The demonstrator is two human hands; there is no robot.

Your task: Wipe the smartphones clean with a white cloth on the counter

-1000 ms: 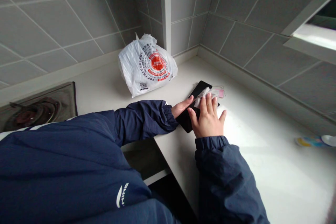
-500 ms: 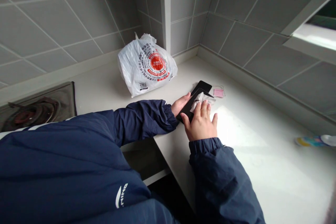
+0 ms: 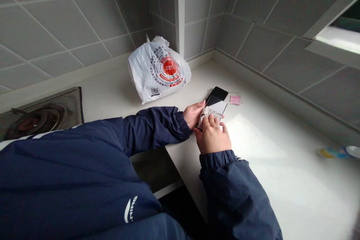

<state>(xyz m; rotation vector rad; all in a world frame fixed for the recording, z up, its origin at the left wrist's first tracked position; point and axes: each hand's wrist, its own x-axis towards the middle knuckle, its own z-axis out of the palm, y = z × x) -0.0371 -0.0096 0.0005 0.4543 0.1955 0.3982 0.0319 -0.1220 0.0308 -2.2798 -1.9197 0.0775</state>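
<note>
Left hand (image 3: 193, 115): fingers curled, gripping the left edge of a black smartphone (image 3: 215, 107), held over the white countertop (image 3: 270, 135) near its front edge. Right hand (image 3: 212, 135): fingers close together, pressing a white wipe (image 3: 205, 114) onto the phone's face. Second black slab (image 3: 219, 93): just beyond the phone. Pink packet (image 3: 235, 99): just right of the slab. White plastic bag (image 3: 157, 71) with red print: far, against the tiled wall. Gas burner (image 3: 36, 120): left.
</note>
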